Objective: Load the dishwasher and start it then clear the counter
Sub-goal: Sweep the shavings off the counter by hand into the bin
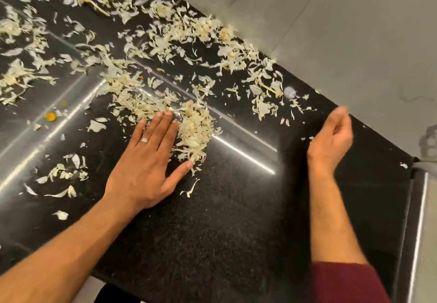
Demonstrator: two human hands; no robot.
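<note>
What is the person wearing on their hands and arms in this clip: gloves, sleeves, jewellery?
No gloves: both hands are bare. The left hand has a silver ring on one finger, and its forearm is uncovered as far as the picture shows. The right hand shows no ring from this side; a dark red sleeve covers the arm near the elbow.

Peelings (194,127) lie across the counter (236,208), heaped just right of the left hand (146,160).

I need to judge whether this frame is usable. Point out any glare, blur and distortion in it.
Head view: bright streaks of glare cross the black counter; the right hand is smeared by motion blur; the left hand and the pale scraps beside it are sharp; the wide-angle lens tilts the counter edge.
</note>
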